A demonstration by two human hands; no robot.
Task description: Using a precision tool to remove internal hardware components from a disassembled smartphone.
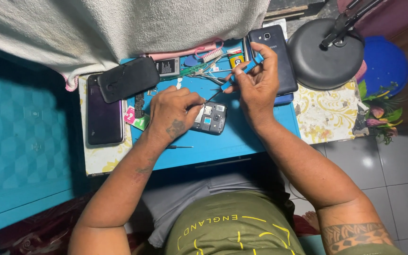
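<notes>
Blue is the working surface in the head view, a bright blue mat [242, 139] laid over the small patterned table [324, 120], and everything is gathered onto it within easy reach. Dead centre lies the opened phone [210, 117], back cover off, its dark inner frame and small parts facing up. The left hand [172, 114] presses down on the phone's left edge, fingers curled and closed onto it, which looks like a way of pinning it flat so it cannot slide. The right hand [257, 81] hovers just above and to the right, thumb and fingers pinched tight around a blue-handled screwdriver [242, 73]; the handle tilts up and away while the thin dark shaft slants down to the phone's upper edge, beside the left fingertips. That angle keeps the tip in the wearer's sight.

Round about: a dark phone with a camera lens [274, 56] lies face down under the right hand's far side, a black phone cover [127, 78] rests partly over a purple-black phone [104, 113] on the left, and a battery [167, 67], tweezers [213, 75] and a pink brush [209, 53] crowd the mat's far edge. A second slim tool [180, 147] waits near the left wrist. The black lamp base [326, 54] stands at the right, well apart from the hands. A pale towel [119, 28] hangs across the top.
</notes>
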